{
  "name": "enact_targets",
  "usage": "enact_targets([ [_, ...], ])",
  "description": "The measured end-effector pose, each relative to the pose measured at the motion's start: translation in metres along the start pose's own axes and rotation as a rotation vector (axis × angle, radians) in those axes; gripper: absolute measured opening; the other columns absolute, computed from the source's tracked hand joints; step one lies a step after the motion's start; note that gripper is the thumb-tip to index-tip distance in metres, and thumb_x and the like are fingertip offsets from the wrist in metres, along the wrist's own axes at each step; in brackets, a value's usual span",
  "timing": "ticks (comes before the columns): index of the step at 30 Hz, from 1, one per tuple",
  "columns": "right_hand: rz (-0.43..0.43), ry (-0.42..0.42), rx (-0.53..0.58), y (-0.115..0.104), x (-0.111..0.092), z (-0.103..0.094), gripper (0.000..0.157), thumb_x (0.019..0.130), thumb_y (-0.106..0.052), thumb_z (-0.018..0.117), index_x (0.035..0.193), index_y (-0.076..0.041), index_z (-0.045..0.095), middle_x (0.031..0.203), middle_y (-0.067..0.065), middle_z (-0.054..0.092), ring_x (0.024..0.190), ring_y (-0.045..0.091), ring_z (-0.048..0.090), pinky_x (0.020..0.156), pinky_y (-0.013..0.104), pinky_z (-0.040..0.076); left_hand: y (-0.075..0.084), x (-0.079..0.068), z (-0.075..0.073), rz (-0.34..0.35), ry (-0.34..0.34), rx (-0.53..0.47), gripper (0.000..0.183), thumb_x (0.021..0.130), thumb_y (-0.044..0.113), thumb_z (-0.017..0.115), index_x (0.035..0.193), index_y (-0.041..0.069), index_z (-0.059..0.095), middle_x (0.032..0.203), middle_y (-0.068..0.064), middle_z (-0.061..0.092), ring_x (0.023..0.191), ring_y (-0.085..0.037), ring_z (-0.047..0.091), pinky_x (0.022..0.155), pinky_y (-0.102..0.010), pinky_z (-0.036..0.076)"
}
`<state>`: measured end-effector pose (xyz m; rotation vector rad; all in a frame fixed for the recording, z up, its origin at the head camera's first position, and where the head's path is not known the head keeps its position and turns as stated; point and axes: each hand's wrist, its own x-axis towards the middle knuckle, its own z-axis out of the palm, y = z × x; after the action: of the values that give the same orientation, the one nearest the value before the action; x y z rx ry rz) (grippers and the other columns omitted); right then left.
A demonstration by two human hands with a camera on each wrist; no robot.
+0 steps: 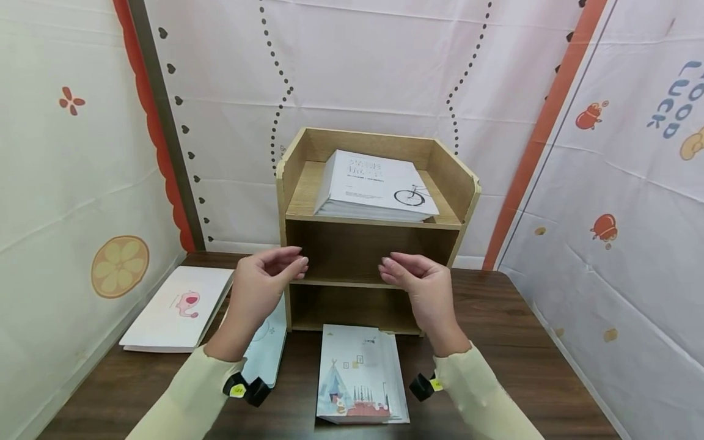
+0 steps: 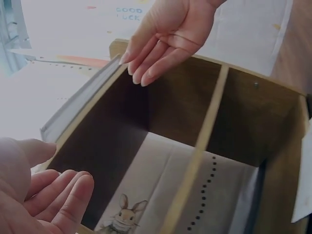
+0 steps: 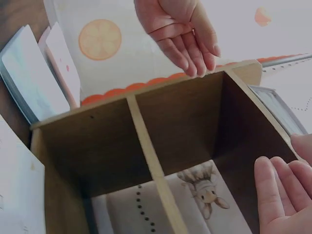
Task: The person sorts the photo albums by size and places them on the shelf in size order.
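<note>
Both hands are raised in front of a small wooden shelf [image 1: 379, 225], apart from each other and holding nothing. My left hand [image 1: 263, 278] is near the shelf's left side, its fingers relaxed and slightly bent. Near the right side is my right hand [image 1: 420, 284], with its fingers likewise loosely bent. On the top tier, between and beyond the hands, lies a stack of white books [image 1: 379, 180] with a bicycle drawing on its cover. In the left wrist view the left palm [image 2: 44, 195] faces the open compartments; the right wrist view shows the right fingers [image 3: 273, 195] beside them.
Booklets with a tent picture [image 1: 352, 373] lie on the dark wooden table [image 1: 495, 366] before the shelf. Left of it are white booklets with a pink elephant [image 1: 181, 305] and pale blue booklets [image 1: 269, 348], partly behind the left arm. Printed cloth [image 1: 374, 67] hangs behind and on both sides.
</note>
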<state>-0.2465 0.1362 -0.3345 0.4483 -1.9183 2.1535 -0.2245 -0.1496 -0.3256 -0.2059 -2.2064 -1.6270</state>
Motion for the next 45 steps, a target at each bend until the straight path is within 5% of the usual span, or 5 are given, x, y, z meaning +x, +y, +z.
enact_targets([
  [14,0.091,-0.095,0.055,0.027,-0.019,0.013,0.038,0.090,-0.011,0.079,0.125,0.003,0.069,0.129,0.023,0.069,0.106,0.022,0.075,0.094,0.033,0.060,-0.032,-0.034,-0.005,-0.030,-0.031,0.033,0.033,0.095,0.029,0.076,0.122,0.010,0.073,0.109,-0.009,0.077,0.089,-0.005,0.072,0.080,-0.013,0.058],
  [28,0.181,-0.139,0.068,0.048,-0.033,0.027,0.040,0.090,-0.009,0.079,0.127,0.001,0.069,0.127,0.015,0.073,0.110,0.016,0.074,0.097,0.030,0.059,-0.056,-0.055,-0.009,-0.017,-0.042,0.008,0.034,0.092,0.020,0.079,0.123,0.007,0.072,0.116,-0.011,0.076,0.099,-0.001,0.070,0.085,-0.012,0.056],
  [37,0.227,-0.210,0.121,0.067,-0.041,0.039,0.049,0.089,-0.008,0.079,0.133,0.004,0.064,0.130,0.012,0.072,0.115,0.021,0.072,0.098,0.030,0.058,-0.067,-0.066,-0.011,-0.040,-0.044,-0.014,0.040,0.091,0.019,0.080,0.126,0.003,0.070,0.123,-0.016,0.073,0.108,-0.009,0.071,0.090,-0.014,0.056],
  [45,0.275,-0.256,0.141,0.079,-0.047,0.048,0.055,0.088,-0.008,0.080,0.138,0.003,0.061,0.136,0.015,0.068,0.120,0.018,0.069,0.098,0.028,0.058,-0.078,-0.077,-0.020,-0.073,-0.017,0.105,0.037,0.091,0.025,0.080,0.124,0.012,0.071,0.123,-0.005,0.074,0.107,0.003,0.066,0.094,-0.012,0.053],
])
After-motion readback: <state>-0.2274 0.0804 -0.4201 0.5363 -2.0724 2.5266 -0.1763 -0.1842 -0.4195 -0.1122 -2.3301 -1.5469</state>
